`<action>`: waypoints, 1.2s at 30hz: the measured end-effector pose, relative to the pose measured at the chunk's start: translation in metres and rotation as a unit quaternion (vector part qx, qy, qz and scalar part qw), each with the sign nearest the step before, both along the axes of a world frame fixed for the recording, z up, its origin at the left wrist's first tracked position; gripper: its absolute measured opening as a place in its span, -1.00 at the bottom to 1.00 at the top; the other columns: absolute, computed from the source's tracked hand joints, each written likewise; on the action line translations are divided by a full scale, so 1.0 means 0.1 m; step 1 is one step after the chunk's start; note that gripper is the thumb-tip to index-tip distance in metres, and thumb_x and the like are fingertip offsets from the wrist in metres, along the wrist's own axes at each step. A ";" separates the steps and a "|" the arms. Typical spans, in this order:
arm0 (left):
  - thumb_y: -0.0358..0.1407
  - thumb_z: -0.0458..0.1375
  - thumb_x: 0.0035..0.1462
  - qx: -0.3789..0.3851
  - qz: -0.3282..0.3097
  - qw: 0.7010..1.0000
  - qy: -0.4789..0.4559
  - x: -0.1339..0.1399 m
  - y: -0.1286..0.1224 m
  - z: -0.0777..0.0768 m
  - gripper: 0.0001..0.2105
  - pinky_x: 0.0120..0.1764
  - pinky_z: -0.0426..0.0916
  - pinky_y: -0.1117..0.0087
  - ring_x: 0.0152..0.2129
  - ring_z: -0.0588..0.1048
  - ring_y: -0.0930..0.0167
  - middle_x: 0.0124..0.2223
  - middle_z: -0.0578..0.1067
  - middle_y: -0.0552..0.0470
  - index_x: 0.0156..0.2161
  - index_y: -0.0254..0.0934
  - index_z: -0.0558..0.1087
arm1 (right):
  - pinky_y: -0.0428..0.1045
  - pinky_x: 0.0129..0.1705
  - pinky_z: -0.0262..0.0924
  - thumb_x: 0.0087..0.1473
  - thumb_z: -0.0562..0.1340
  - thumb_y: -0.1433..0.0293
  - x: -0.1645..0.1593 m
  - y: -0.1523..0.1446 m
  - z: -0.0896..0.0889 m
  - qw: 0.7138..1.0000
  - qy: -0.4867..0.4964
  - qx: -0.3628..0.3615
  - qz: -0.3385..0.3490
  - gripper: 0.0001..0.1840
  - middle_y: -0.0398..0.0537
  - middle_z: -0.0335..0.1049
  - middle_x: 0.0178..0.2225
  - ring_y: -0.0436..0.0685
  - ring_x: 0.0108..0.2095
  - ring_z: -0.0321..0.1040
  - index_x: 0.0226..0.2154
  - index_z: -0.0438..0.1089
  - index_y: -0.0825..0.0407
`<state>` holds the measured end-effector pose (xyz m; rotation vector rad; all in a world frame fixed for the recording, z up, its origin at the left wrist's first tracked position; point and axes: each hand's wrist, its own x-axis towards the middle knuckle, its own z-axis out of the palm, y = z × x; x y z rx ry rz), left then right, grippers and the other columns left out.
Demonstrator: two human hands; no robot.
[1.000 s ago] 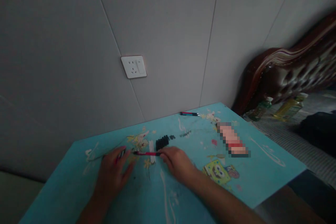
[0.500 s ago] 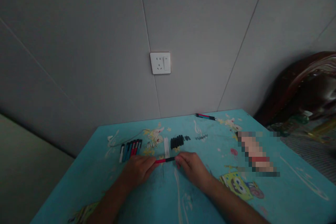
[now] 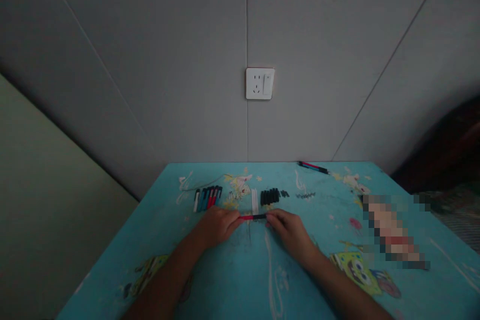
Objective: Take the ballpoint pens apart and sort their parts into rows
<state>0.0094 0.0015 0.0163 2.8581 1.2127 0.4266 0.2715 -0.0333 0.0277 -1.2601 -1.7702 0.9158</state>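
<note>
A grey panelled wall (image 3: 318, 35) fills most of what there is to see, with a white socket plate (image 3: 260, 83) set into it straight above the work. Against the foot of that wall stands a turquoise table (image 3: 232, 280) printed with cartoon figures, and on its right part lies a pixelated patch (image 3: 393, 232) that cannot be read.

Both of the person's forearms come up from the near edge and meet at the middle of the tabletop. The left hand (image 3: 216, 225) has its fingertips pinched closed on the red end of a red and black pen (image 3: 253, 217). The right hand (image 3: 288, 226) pinches the black end. The pen lies crosswise between the two hands, low over the table or on it; the light is too dim to tell which.

Just beyond the left hand sits a row of pen barrels (image 3: 207, 197), white, blue, red and black, packed side by side. Behind the held pen lie a few white refills (image 3: 255, 201), and right beside them a cluster of black caps (image 3: 270, 196). Further right is a small line of what look like springs (image 3: 305, 195). Well apart, near the wall, rests another pen (image 3: 313, 167), red and dark.
</note>
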 end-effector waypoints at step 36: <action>-0.17 -0.13 0.39 -0.069 0.001 0.997 -0.025 -0.03 0.04 -0.07 -0.66 -0.41 0.10 0.38 -0.52 0.42 0.43 -0.46 0.45 0.08 -0.33 -0.25 0.38 | 0.01 -0.04 0.21 0.18 0.13 0.36 1.71 0.67 -0.36 0.909 -0.345 0.091 -0.213 -0.70 0.08 0.49 -0.13 0.17 -0.15 0.42 -0.10 0.49 0.05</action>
